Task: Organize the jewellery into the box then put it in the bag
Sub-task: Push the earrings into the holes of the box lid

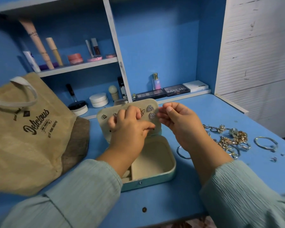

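Fingers of the left hand (130,127) press as a pinching grip against the padded lid of the open jewellery box (156,168), thumb and forefinger closed on a small dark stud at the lid's lower edge. Right hand (176,122) hovers just beside the lid, fingers curled; whether it holds anything cannot be told. Two triangular earrings (150,111) sit pinned on the lid. Tangled jewellery (232,139) lies on the blue tabletop (204,112) to the right; a tan tote bag (31,129) stands left.
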